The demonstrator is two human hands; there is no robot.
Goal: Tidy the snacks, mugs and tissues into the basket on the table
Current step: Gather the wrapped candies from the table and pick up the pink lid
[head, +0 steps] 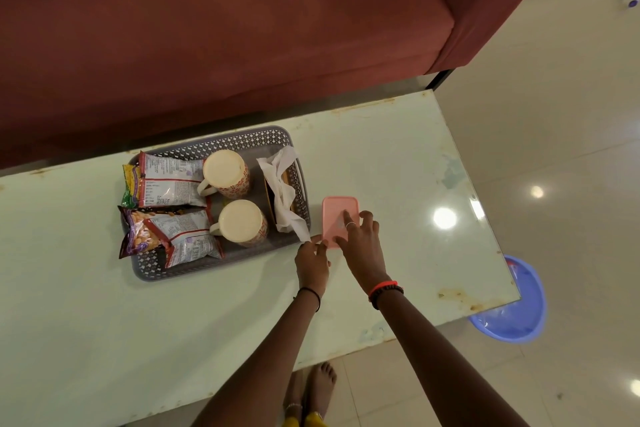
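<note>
1. Head view: the right hand (358, 236) is lying palm-down with fingers spread over the near end of a pink lidded box (337, 220), pressing on its lid rather than closing around it; a ring is showing on one finger and a red and black band on the wrist.
2. The left hand (311, 262) is resting on the table (398, 166) just beside the box's near left corner, its fingertips pinching the trailing end of a white tissue (282, 191) (the grip looks light).
3. The tissue is running from those fingers up over the basket's right wall and into a tissue holder standing along that wall.
4. The grey perforated basket (242, 139) is sitting toward the table's far edge, left of centre, with the pink box on the bare tabletop just outside its right side.
5. Inside the basket, two patterned mugs (227, 172) are standing upside down in the middle, one behind the other.
6. Two snack packets (169, 180) are lying along the basket's left side, the nearer one overhanging the left rim.
7. Beyond the table's far edge a maroon sofa (242, 28) is filling the view, and a blue plastic tub (516, 302) is sitting on the tiled floor past the table's right end.
</note>
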